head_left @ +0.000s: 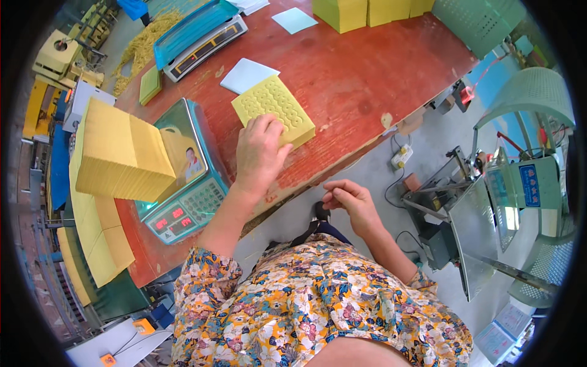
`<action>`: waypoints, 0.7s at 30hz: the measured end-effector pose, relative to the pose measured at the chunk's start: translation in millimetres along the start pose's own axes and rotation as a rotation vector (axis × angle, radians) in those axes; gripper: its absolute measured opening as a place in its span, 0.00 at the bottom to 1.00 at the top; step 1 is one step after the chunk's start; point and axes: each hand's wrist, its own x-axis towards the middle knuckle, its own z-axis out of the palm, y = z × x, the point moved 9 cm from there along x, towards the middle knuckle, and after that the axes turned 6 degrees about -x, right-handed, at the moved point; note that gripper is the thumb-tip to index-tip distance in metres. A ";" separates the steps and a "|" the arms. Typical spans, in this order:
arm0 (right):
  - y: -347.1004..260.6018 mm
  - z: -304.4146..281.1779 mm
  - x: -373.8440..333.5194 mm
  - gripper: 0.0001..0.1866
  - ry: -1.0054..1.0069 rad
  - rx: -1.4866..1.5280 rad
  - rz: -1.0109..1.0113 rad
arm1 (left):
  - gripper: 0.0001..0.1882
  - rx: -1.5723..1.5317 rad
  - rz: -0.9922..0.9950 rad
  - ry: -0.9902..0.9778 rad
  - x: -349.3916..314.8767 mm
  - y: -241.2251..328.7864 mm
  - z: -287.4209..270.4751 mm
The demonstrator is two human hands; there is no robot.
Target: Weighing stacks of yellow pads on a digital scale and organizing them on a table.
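Observation:
A block-like stack of yellow paper (273,110), its top sheet stamped with rows of wavy ring patterns, lies near the table's front edge. My left hand (262,150) is closed on its near left side, fingers bent over the top edge and thumb along the front face. What the fingertips press on is partly hidden. My right hand (353,205) hovers in front of my body, past the table edge, with fingers curled toward the thumb and nothing visible in them. Left of the stack stands a teal digital scale (199,202), bearing a tall pile of yellow paper (122,153).
The red table (354,73) also carries a second scale with a blue tray (189,33), white sheets (244,74), a small yellow stack (150,84) and yellow blocks (342,15) at the back. On the right are a metal stand (474,235), a green chair (529,95) and a power strip (402,157).

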 end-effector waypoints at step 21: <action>-21.5 5.6 38.3 0.12 -0.201 -0.039 0.019 | 0.12 0.107 0.038 0.036 -0.5 11.2 -0.4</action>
